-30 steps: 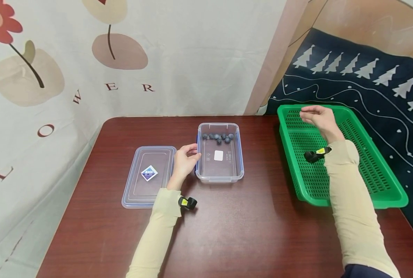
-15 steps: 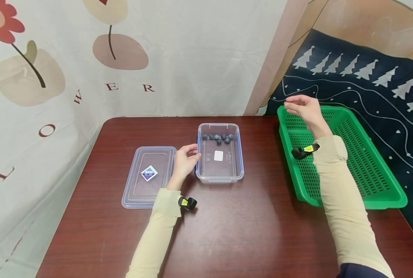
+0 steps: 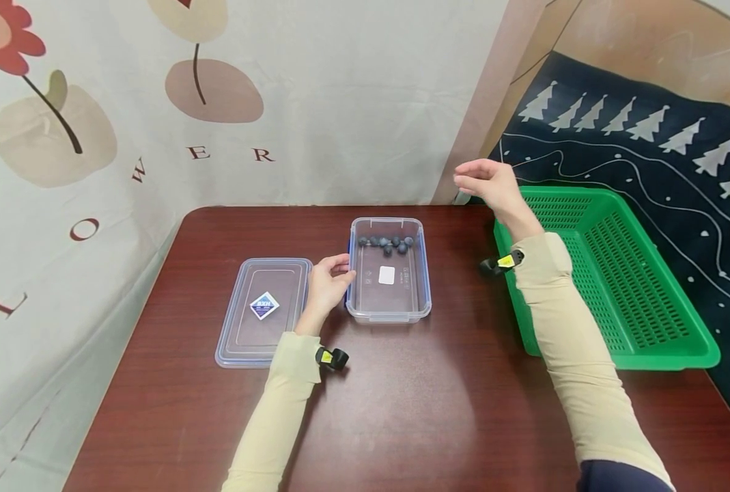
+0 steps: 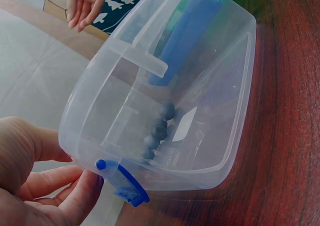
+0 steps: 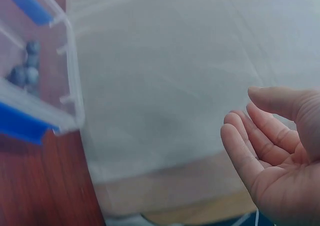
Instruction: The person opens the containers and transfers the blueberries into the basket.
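Observation:
A clear plastic food container [image 3: 386, 301] stands without its lid on the table, several blueberries [image 3: 395, 243] gathered toward its far end. At its left side my left hand [image 3: 326, 287] holds the edge, thumb at the rim and fingers by the blue latch [image 4: 131, 188]. My right hand [image 3: 494, 184] is in the air between the container and the green basket [image 3: 623, 359]. In the right wrist view its thumb and fingers are loosely bent and apart, with nothing seen between them. The container's lid [image 3: 278, 345] lies flat to the left.
The brown table [image 3: 401, 410] reaches back to a pale printed curtain [image 3: 352, 137]. At the right, the basket stands beside a dark cloth [image 3: 623, 157] with white trees. A small black wrist camera [image 3: 332, 359] sits on the left cuff.
My right hand has moved left from over the green basket, out past its left rim toward the container. My left hand, the container, the lid and the blueberries have stayed put.

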### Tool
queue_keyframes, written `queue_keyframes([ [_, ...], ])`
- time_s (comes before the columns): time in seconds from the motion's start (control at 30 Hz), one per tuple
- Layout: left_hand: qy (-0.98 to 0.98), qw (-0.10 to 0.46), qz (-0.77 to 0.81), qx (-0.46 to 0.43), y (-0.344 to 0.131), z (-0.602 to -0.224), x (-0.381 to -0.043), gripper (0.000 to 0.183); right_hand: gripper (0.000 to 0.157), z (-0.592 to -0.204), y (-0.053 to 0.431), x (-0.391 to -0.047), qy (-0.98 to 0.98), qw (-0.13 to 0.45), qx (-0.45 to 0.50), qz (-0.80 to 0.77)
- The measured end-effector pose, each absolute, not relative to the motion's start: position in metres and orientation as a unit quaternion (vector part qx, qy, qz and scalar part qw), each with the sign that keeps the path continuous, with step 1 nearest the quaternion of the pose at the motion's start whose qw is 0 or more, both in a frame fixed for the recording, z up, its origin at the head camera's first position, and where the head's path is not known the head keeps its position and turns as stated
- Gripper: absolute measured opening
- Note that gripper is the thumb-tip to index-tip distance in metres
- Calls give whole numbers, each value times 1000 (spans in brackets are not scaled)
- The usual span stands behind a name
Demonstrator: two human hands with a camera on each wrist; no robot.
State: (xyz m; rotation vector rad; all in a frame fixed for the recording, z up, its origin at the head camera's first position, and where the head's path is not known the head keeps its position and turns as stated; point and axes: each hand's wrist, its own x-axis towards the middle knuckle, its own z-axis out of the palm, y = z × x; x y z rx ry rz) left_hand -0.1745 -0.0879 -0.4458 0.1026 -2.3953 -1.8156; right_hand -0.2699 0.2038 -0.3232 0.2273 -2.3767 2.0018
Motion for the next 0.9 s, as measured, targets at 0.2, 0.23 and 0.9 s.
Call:
queue_keyframes([
  [0.2, -793, 66, -605, 37, -88, -445, -174, 32, 24, -331, 168, -272, -767, -3, 85, 636],
  [0.23, -793, 67, -604, 38, -88, -445, -174, 31, 26, -333, 162, -272, -771, -8, 87, 631],
  [0.9, -798, 88, -597, 16, -88, -443, -171, 31, 29, -388, 79, -268, -764, -104, 66, 634],
])
